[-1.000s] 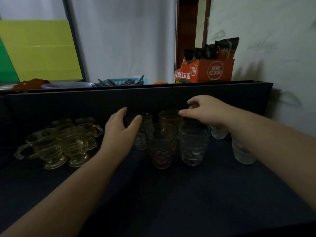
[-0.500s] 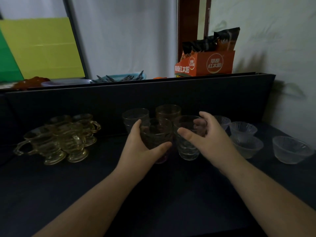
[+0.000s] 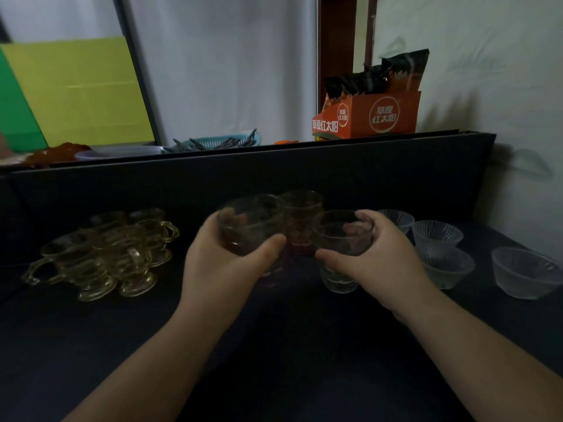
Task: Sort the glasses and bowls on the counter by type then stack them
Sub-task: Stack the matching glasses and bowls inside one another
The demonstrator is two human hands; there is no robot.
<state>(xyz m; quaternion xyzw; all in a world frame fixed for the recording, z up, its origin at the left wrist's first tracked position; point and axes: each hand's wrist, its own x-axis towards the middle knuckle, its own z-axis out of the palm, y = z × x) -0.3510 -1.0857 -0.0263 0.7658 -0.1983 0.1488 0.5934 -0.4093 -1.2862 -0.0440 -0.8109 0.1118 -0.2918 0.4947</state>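
Raised since before — left hand [image 3: 225, 263] grips tinted glass [image 3: 249, 223], right hand [image 3: 377, 260] clear glass [image 3: 341, 236].

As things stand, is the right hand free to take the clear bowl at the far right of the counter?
Probably not yet. The right hand already grips a clear tumbler, so it is occupied. The path to the far-right bowl looks open, though other bowls sit between.

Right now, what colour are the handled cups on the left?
Amber-yellow tinted glass cups, best seen in the head view.
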